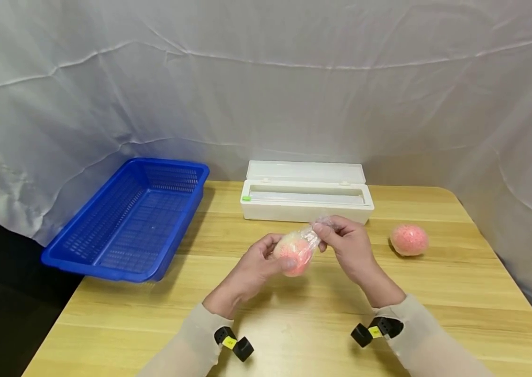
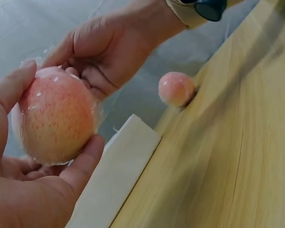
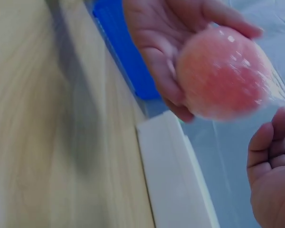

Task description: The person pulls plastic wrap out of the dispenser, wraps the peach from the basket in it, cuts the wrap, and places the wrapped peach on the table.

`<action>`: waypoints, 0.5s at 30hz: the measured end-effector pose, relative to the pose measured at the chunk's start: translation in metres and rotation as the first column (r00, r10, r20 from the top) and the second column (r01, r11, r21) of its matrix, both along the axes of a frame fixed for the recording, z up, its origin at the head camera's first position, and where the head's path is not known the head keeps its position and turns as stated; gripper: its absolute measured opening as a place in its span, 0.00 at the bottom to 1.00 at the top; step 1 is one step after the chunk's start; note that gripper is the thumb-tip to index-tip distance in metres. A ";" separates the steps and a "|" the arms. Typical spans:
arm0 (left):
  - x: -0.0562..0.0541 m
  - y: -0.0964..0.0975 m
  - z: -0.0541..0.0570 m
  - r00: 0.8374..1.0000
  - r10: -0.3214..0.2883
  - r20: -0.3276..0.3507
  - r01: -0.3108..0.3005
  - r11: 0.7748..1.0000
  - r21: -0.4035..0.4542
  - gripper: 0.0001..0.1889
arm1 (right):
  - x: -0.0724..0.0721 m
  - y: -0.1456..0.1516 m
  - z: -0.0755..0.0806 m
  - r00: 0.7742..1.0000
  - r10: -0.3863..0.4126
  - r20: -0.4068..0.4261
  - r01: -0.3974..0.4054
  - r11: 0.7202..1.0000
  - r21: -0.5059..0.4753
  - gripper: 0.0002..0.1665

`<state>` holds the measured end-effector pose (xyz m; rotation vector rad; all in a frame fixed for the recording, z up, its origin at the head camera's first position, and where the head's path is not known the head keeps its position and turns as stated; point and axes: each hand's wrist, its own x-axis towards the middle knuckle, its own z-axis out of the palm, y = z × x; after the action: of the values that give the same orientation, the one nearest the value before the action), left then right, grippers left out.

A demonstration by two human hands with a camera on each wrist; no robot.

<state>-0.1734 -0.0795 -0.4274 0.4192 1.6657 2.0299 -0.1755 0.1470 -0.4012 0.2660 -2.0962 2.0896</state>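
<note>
A pink and pale-yellow peach (image 1: 299, 260) is covered in clear cling film (image 1: 312, 236) and held above the table. My left hand (image 1: 257, 268) grips the peach from the left, thumb on the near side and fingers around the far side, as the left wrist view also shows. With thumb and fingers, my right hand (image 1: 352, 247) pinches the gathered end of the film at the peach's upper right. In the right wrist view the film (image 3: 275, 90) stretches taut from the peach towards those fingertips. Another peach (image 1: 409, 240) lies on the table to the right of my right hand.
Behind the hands stands a white cling film dispenser (image 1: 307, 212), its lid raised and a roll inside. A blue plastic basket (image 1: 172, 243) sits at the left, overhanging the wooden table's (image 1: 120, 324) left edge. Grey cloth (image 1: 266, 104) hangs behind.
</note>
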 end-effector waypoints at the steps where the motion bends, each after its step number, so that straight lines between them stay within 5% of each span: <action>1: 0.000 -0.001 0.000 1.000 -0.010 -0.006 0.010 1.000 -0.006 0.33 | 0.000 0.002 0.001 1.000 -0.011 -0.008 0.011 1.000 0.002 0.07; 8: 0.003 -0.003 0.004 0.991 -0.114 -0.063 0.113 0.993 -0.024 0.32 | 0.001 0.006 -0.001 0.997 -0.071 0.032 0.070 0.997 0.030 0.09; 15: 0.004 -0.007 0.011 0.972 -0.211 -0.108 0.207 0.977 -0.045 0.34 | 0.004 0.001 -0.011 0.998 -0.021 0.067 0.018 0.999 0.039 0.09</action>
<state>-0.1694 -0.0865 -0.4164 0.6792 1.6425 1.8521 -0.1717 0.1485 -0.4117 0.1818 -2.1704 2.0770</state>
